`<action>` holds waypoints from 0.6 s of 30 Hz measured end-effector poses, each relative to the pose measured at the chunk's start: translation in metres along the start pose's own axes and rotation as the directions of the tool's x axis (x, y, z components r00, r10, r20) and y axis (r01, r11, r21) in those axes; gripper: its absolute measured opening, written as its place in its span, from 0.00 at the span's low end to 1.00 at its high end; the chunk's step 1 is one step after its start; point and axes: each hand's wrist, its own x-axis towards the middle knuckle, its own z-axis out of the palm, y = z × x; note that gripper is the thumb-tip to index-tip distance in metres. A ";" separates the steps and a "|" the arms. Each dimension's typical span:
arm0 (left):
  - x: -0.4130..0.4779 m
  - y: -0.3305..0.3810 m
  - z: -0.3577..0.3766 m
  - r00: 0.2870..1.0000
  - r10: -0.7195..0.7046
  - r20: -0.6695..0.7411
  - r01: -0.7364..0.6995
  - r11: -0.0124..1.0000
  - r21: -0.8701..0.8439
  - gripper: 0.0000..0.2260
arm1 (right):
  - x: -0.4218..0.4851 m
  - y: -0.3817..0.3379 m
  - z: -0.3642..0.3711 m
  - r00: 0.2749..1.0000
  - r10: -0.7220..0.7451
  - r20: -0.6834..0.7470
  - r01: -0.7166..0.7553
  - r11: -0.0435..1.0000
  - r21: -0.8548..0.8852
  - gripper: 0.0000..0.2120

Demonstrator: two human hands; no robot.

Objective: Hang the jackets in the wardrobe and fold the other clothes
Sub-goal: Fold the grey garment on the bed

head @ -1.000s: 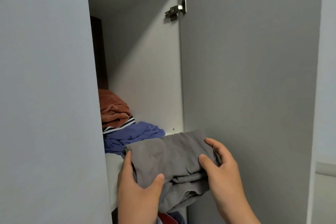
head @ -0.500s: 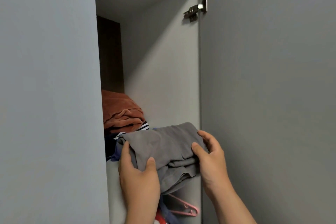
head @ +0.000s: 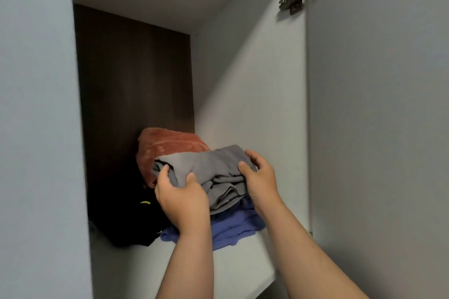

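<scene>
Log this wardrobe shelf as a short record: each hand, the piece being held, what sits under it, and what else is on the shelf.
left hand: grips the left end of the grey garment, thumb on top
right hand: holds its right end
grey garment: folded, over the blue garment
blue garment: lies on the shelf
behind: rust-coloured cloth, at the back
left of the pile: black garment
step: grey garment not yet let go

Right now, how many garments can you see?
4: the grey garment being held in front, an orange garment behind it, a blue garment beneath it, a black garment at left. More may be hidden.
</scene>
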 end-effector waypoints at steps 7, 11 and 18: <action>-0.003 -0.042 0.010 0.962 -0.247 0.113 0.169 0.870 0.463 0.20 | 0.013 0.066 -0.006 0.986 0.149 0.080 -0.098 0.889 -0.447 0.17; -0.010 -0.049 0.004 0.991 0.051 0.126 -0.119 0.769 0.628 0.31 | 0.010 0.068 -0.009 0.991 0.054 0.126 0.040 0.765 -0.643 0.18; -0.003 -0.071 0.010 0.904 -0.156 0.399 -0.267 0.524 0.809 0.29 | 0.016 0.066 0.001 0.871 0.137 0.471 0.326 0.556 -0.765 0.31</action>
